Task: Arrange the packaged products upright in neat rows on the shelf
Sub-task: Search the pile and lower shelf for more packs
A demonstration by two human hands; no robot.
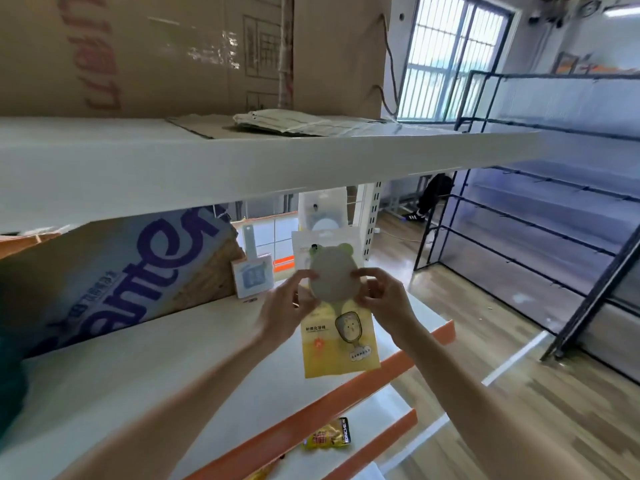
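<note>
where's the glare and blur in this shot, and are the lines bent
Head view: the window is blown out; tape on the cardboard box glares; both hands, left and right, and the packet are soft; the upper shelf edge bows from the wide lens.

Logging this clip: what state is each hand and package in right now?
Left hand: pinches the yellow package's left edge.
Right hand: pinches its right edge.
Yellow package: held upright above the shelf.
Clear package: upright behind it.
Blue-white package: upright, against the printed carton.
</note>
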